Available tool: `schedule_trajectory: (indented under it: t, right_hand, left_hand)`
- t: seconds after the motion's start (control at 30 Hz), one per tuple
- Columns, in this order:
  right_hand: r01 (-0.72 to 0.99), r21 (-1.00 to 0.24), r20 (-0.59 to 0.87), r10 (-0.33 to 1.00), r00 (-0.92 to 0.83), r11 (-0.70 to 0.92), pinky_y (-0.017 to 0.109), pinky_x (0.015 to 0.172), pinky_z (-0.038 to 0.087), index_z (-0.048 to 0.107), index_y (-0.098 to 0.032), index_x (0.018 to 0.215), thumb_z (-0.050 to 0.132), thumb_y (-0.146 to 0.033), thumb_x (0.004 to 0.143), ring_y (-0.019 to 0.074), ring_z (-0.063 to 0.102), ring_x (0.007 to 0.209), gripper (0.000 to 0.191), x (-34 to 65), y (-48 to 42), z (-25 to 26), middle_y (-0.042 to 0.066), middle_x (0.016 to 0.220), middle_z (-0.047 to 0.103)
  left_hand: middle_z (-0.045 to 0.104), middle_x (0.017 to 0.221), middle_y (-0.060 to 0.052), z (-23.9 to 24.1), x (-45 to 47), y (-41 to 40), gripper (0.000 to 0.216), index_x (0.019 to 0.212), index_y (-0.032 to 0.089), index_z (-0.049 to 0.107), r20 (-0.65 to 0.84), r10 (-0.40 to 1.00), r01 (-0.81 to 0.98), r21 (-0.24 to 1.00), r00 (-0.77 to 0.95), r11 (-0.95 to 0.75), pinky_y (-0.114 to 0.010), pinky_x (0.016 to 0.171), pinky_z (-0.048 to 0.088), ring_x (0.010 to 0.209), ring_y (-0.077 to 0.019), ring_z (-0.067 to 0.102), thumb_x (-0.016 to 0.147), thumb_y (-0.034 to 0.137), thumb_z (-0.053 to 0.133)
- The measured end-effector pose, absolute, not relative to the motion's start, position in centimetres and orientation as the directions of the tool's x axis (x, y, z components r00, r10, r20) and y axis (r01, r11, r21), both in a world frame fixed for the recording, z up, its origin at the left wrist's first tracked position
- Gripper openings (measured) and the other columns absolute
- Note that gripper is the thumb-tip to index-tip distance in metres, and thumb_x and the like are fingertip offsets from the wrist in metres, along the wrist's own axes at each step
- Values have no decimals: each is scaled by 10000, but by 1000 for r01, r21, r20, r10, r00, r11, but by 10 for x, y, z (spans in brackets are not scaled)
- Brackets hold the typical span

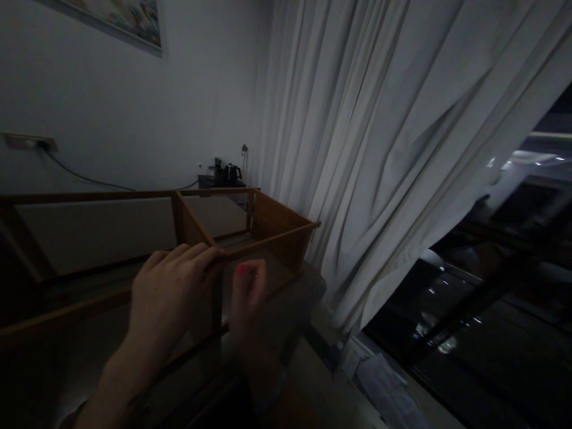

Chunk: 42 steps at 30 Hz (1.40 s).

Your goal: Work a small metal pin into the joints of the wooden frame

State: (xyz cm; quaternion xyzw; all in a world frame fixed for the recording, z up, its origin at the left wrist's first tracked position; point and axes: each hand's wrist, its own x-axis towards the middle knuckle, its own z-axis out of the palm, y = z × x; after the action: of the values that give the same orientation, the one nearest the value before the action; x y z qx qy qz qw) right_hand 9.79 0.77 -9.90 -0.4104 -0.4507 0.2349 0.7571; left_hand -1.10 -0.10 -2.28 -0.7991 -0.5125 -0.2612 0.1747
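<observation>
A wooden cabinet frame (286, 236) with open compartments stretches across the lower left, a divider (195, 220) running through it. My left hand (167, 289) is closed over the near rail where the divider meets it; the thumb is hidden. Just right of it, in front of the near side, is my right hand (250, 292), its fingers curled into a pinch. A red spot shows at one fingertip. What the pinch holds, if anything, is too dark and blurred to make out.
White curtains (348, 137) hang close to the frame's right end. Behind it, a dark kettle (232, 173) stands on a small table. A cable (89, 177) runs from a wall socket (29, 142). Papers or packaging (388, 387) lie on the floor at lower right, beside dark glass (482, 298).
</observation>
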Motion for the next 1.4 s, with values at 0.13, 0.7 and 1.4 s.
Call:
schedule_trajectory:
  t: [0.13,0.7,1.4]
  right_hand:
    - [-265,-774,399,769,499,574,254,652,476,535,-208,838,698,-620,780,127,526,676,446,93,9,-95,-34,724,524]
    - [30,-575,742,506,439,818,296,762,509,725,-239,737,639,-505,916,160,645,738,332,98,13,-88,-9,733,690]
    - [239,-720,694,677,245,651,343,846,460,652,-241,769,335,-520,1041,177,602,823,502,109,-1,-91,21,783,652]
  left_hand:
    - [742,1037,-22,-22,-10,-1,214,1084,244,682,600,734,924,-21,318,-383,-359,770,372,973,-249,648,977,285,502]
    - [738,1047,-24,-36,-16,4,251,1155,251,687,679,648,921,-111,345,-373,-349,721,364,932,-257,651,932,230,571]
    - [724,990,-72,-36,-18,0,322,1167,217,675,646,649,883,-88,403,-461,-403,723,446,924,-291,645,922,147,478]
